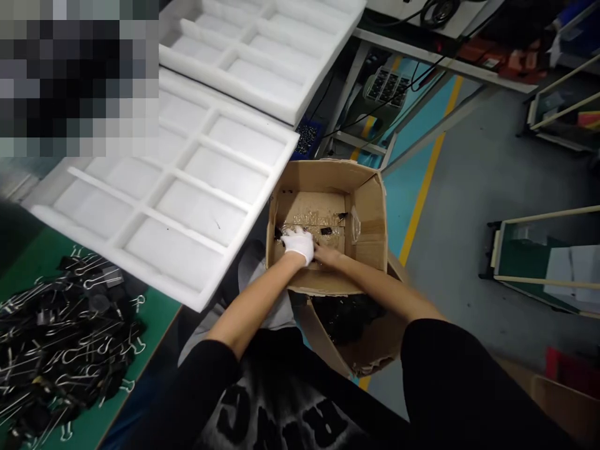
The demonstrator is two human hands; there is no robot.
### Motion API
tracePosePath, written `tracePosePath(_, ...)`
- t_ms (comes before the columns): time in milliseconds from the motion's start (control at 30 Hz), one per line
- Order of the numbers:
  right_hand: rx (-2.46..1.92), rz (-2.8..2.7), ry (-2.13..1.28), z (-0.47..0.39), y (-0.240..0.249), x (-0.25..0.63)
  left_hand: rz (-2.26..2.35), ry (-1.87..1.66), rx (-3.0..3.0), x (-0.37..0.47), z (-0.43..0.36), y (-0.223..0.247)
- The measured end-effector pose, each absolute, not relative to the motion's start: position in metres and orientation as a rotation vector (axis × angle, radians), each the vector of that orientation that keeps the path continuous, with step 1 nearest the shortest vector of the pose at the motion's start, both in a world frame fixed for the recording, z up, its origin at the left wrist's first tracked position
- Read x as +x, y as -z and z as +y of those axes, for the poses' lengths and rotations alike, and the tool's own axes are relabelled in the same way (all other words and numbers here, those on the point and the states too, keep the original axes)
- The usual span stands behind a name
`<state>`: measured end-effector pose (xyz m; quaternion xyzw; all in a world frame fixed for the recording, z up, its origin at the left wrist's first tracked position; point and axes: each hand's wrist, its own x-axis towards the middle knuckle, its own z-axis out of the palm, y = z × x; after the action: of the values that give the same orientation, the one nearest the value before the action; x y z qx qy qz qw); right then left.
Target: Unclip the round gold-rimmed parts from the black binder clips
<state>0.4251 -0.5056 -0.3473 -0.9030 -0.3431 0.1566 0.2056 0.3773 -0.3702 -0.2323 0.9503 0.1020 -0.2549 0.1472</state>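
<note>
Both hands reach down into an open cardboard box [365, 206] near the middle of the view. My left hand [299, 245], in a white glove, is low in the box, its fingers bent toward the bottom; what lies under them is hidden. Close beside it on the right is my bare right hand [324, 255], its fingers mostly hidden. A small black piece [326, 231] lies on the box bottom just beyond the hands, and another dark piece [342, 216] is near the right wall. Clear tape or plastic shows on the cardboard.
White divided foam trays [225, 164] overhang the box's left side. Many black binder clips [70, 337] are heaped on the green table [162, 312]. A second box [370, 365] with dark contents sits below. Carts [539, 278] stand right; a metal frame [422, 147] is behind.
</note>
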Motion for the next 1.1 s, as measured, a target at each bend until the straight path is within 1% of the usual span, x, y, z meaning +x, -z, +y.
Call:
tracePosePath(67,-2.638,-0.986,-0.653,-0.509,0.345,0.437,0.407,0.786,2.782,0.399,-0.359,0.27)
tracePosePath(167,-2.782,-0.914,-0.752,-0.515,0.338,0.455,0.366,0.788,2.847,0.401,-0.34,0.311)
tracePosePath(267,-2.904,-0.761,-0.759,-0.518,0.335,0.472,0.312,0.763,2.916,0.395,-0.33,0.336)
tracePosePath(367,-2.967,-0.605,-0.778,-0.522,0.339,0.484,0.352,0.751,2.967,0.401,-0.331,0.352)
tracePosePath(500,-2.916,-0.622,-0.798,-0.531,0.345,0.49,0.444,0.772,2.981,0.415,-0.336,0.364)
tracePosePath(667,-2.836,-0.679,-0.681,-0.536,0.346,0.491,0.482,0.85,2.971,0.419,-0.339,0.368)
tracePosePath(767,-2.806,-0.574,-0.66,-0.529,0.348,0.504,0.446,0.882,2.973,0.415,-0.337,0.369)
tracePosePath(900,-2.776,-0.414,-0.711,-0.513,0.355,0.523,0.396,0.899,2.974,0.409,-0.334,0.37)
tracePosePath(1100,-2.84,-0.222,-0.722,-0.486,0.36,0.524,0.37,0.92,2.91,0.408,-0.329,0.37)
